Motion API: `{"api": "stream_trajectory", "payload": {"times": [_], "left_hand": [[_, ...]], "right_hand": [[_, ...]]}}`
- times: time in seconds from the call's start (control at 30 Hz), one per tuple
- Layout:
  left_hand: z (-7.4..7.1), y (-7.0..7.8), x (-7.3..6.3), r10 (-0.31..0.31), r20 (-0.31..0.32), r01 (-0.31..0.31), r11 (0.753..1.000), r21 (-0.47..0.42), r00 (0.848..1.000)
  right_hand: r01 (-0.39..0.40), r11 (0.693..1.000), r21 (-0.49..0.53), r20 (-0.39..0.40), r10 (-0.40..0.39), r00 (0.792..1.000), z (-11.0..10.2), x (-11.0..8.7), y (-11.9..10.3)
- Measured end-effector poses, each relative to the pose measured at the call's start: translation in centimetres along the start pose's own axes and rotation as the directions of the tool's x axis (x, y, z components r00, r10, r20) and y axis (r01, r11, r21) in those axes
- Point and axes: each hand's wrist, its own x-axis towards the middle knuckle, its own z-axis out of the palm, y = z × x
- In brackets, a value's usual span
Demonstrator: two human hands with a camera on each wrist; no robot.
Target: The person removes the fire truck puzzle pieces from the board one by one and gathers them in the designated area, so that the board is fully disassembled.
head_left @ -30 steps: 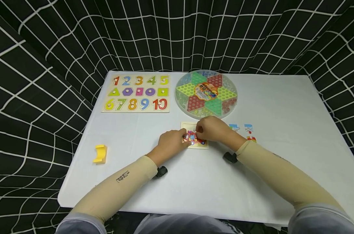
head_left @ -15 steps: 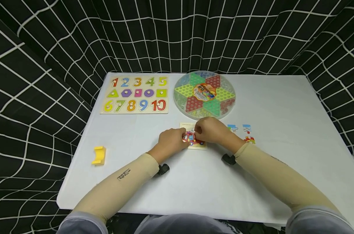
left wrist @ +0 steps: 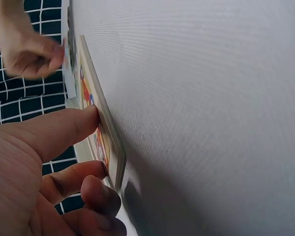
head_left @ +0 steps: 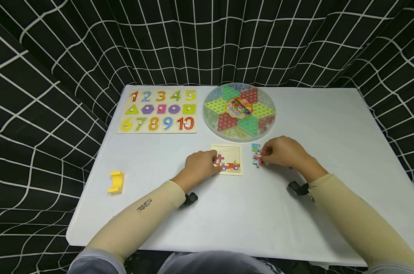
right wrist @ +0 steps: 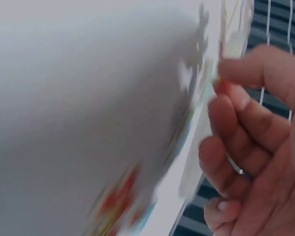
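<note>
My left hand (head_left: 200,164) holds the left side of a small wooden jigsaw board (head_left: 232,152), thumb and fingertip at its edge. Red vehicle pieces (head_left: 231,166) lie along the board's lower part; bare wood shows above them. Just right of the board, my right hand (head_left: 285,153) pinches a red and blue jigsaw piece (head_left: 257,160) between thumb and fingers. A blue and green piece (head_left: 256,147) shows beside its fingertips. In the right wrist view, a blurred red piece (right wrist: 120,196) lies on the table below the hand.
Behind the board stands a round Chinese checkers set (head_left: 239,131). A number and shape puzzle (head_left: 159,99) lies at the back left. A yellow arched block (head_left: 116,182) sits at the left on the white table (head_left: 227,217). Black grid cloth (head_left: 207,45) surrounds the table.
My right hand has moved right, off the board, with the red and blue jigsaw piece, uncovering bare wood. My left hand has stayed at the board's left side.
</note>
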Motion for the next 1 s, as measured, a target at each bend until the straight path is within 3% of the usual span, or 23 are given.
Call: {"api": "stream_trajectory", "payload": {"times": [0.1,0.2,0.37,0.53,0.73,1.0], "left_hand": [[-0.1,-0.2,-0.2,-0.005,0.001,0.005,1.0,-0.004,1.0],[-0.2,-0.4,-0.4,-0.013,0.001,0.013,1.0,-0.012,1.0],[0.0,-0.6,-0.5,-0.03,-0.001,0.03,0.999,-0.018,1.0],[0.5,-0.8,-0.5,-0.006,-0.06,0.006,1.0,-0.003,0.998],[1.1,-0.6,-0.9,0.035,-0.13,-0.025,0.997,0.079,0.991],[1.2,-0.1,-1.7,0.083,-0.174,-0.063,0.991,0.115,0.981]], "right_hand": [[-0.052,0.999,-0.009,0.053,0.052,0.997,-0.4,-1.3,2.2],[-0.031,0.999,-0.02,0.071,0.033,0.997,-0.4,-1.9,3.2],[0.001,0.999,-0.033,0.067,0.001,0.998,-0.3,-2.1,3.6],[0.003,1.0,-0.007,0.047,-0.003,0.999,-0.4,-2.0,3.2],[0.073,0.996,0.051,0.049,-0.076,0.996,0.2,-0.5,0.1],[0.232,0.97,-0.077,0.074,-0.226,0.971,2.3,3.1,-6.2]]}}
